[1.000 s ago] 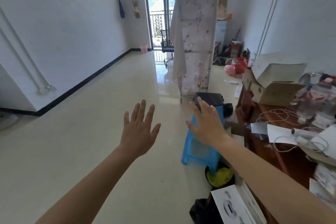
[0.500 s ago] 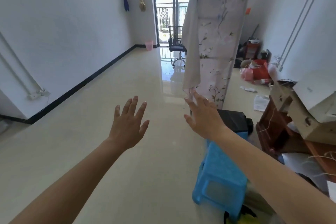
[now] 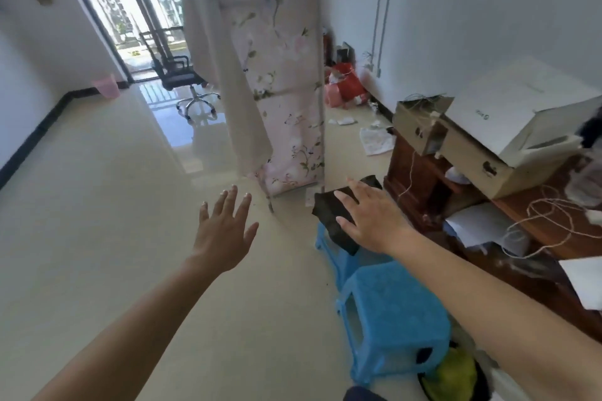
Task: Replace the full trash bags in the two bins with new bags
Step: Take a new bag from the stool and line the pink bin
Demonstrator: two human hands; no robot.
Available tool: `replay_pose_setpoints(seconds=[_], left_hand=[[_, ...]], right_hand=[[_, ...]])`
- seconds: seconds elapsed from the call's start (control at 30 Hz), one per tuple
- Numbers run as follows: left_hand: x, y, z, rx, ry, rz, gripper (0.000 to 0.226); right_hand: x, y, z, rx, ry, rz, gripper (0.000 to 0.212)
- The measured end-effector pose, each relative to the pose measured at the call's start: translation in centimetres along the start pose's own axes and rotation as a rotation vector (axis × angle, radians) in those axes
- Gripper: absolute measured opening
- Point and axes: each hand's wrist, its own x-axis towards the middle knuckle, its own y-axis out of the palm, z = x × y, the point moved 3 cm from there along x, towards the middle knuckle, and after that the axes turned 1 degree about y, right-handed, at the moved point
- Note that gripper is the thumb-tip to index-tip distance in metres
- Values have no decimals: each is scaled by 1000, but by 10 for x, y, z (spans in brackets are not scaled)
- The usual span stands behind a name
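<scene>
My left hand (image 3: 224, 234) is stretched out over the tiled floor, fingers spread, holding nothing. My right hand (image 3: 371, 218) is also open, held above a black bag-like bundle (image 3: 332, 215) that lies on the far blue stool (image 3: 329, 247). Whether the hand touches the bundle I cannot tell. A small pink bin (image 3: 107, 88) stands far off by the balcony door. At the bottom right edge a dark bin (image 3: 456, 378) shows something yellow-green inside. A red bag and pink items (image 3: 345, 88) lie by the right wall.
A second blue stool (image 3: 394, 316) stands close by on the right. A floral fabric wardrobe (image 3: 280, 75) rises ahead. A wooden desk (image 3: 423, 179) with cardboard boxes (image 3: 488, 137), papers and cords fills the right side. A black office chair (image 3: 182, 75) stands by the balcony door.
The view has moved forward and swung right, closer to the stools and wardrobe. Both hands stay open; my right hand has come over the black bundle.
</scene>
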Motion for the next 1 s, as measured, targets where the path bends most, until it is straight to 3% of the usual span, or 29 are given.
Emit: replay_pose_setpoints(seconds=[0.23, 0.57, 0.87, 1.0], left_hand=[[196, 29, -78, -89, 288, -8, 64], [384, 108, -172, 23, 596, 241, 60], [473, 310, -228, 13, 750, 442, 63], [494, 412, -245, 69, 811, 483, 65]], right_hand=[[91, 56, -115, 15, 287, -3, 64], [153, 161, -229, 271, 679, 195, 60], [170, 336, -250, 451, 957, 337, 53], [193, 440, -224, 468, 921, 399, 57]])
